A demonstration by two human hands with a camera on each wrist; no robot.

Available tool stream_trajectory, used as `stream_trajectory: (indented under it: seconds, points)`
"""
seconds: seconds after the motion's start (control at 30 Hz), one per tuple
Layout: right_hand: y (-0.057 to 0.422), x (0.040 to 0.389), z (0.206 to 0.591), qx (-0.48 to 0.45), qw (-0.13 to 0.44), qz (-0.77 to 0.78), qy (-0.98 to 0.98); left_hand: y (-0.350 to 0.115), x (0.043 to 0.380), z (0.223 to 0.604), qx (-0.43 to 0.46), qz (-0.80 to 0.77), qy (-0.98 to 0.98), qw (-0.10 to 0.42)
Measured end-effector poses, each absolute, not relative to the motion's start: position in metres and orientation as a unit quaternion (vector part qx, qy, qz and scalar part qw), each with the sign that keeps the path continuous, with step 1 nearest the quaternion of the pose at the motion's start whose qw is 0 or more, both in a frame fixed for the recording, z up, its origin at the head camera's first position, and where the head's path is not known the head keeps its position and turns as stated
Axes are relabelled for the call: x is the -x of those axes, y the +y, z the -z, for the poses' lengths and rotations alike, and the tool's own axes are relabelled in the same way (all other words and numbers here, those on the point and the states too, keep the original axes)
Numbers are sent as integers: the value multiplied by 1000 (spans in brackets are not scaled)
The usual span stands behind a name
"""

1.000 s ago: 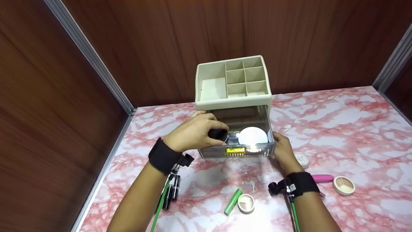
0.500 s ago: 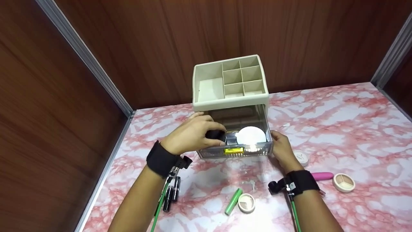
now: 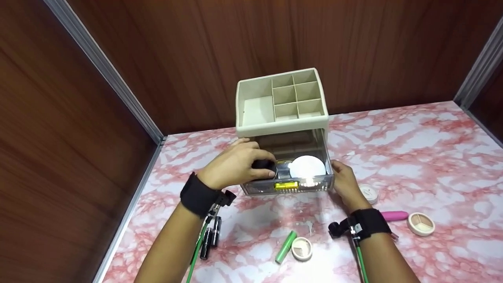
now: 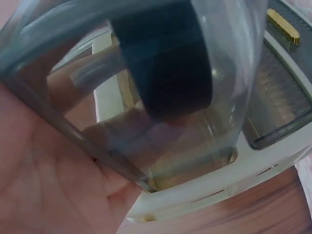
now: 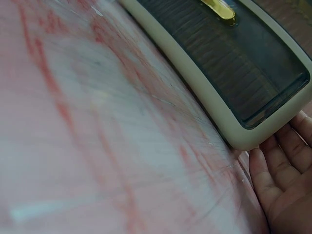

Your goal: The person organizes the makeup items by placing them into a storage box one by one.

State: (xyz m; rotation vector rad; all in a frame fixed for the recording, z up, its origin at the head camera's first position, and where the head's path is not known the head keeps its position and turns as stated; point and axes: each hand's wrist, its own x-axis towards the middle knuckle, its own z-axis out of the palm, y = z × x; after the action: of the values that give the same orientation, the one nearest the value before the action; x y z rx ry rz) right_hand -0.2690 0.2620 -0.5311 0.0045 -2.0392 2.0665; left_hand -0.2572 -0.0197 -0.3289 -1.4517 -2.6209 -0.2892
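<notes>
My left hand [image 3: 237, 165] reaches over the side of a pulled-out clear drawer [image 3: 257, 189], pinching a black round container [image 3: 264, 164] between thumb and fingers at the drawer's left. Through the clear wall in the left wrist view, the container [image 4: 168, 63] shows as a dark cylinder. A white round compact [image 3: 307, 167] lies at the drawer's right side. The drawer belongs to a cream makeup organizer [image 3: 283, 126]. My right hand [image 3: 347, 186] steadies the organizer's right side; in the right wrist view its fingertips [image 5: 258, 161] touch the cream frame near a lower corner.
Black tubes [image 3: 206, 243] lie by my left forearm. A green tube [image 3: 286, 247] and a three-colour palette [image 3: 301, 249] sit in front. Near my right wrist are a white round case [image 3: 369, 193], a pink tube [image 3: 395, 215] and another palette [image 3: 421, 224].
The camera view has shifted slightly. Both hands stay nearly where they were, the left still holding the black container in the drawer.
</notes>
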Motion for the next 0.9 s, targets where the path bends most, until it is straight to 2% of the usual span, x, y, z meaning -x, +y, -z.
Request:
stream_trajectory:
  seconds: [0.43,0.67,0.9]
  points:
    - [261,274,525,0,124,-692,-711,-21,257,325,479,78,-869,100]
    - [263,272,528,5,116,-698,-707,-24,250,326,460,126,-873,104]
    - [264,267,529,16,100,-710,-697,-29,237,332,467,187,-847,175]
